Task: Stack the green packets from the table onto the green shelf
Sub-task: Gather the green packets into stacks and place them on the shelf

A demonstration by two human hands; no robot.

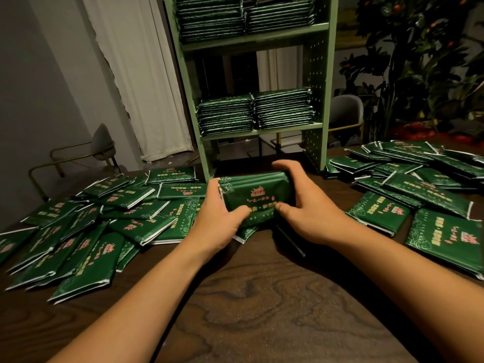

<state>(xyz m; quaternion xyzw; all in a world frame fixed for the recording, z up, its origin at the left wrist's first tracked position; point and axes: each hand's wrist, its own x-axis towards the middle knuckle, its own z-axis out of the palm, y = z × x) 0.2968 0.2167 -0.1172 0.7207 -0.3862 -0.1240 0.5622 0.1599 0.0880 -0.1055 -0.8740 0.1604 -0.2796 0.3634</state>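
Nearest: bare dark wood table (262, 310), both forearms reaching forward over it.

Left hand (217, 216) and right hand (311, 213) both grip one bundle of green packets (255, 195), fingers curled round its ends, thumbs on the printed top face. The bundle sits at table centre, just in front of the shelf foot, low over the table; can't tell if it is lifted or resting on it. It looks like several packets squared together, count unreadable.

Left pile (91, 226): loose packets scattered and overlapping, many. Right pile (424, 189): same, sprawled toward the table's far right edge.

Further back, green shelf (318, 74) stands on the table. Lower tier (255, 112) has two neat stacks side by side, roughly half the tier height, room above. Upper tier (246, 17) also has two stacks, taller; top cut off by the frame.

Progress estimate: around the middle. Shelved stacks are substantial, but both table piles are still large. The bundle in hand isn't shelved yet; likely destination is the lower tier, given its headroom.
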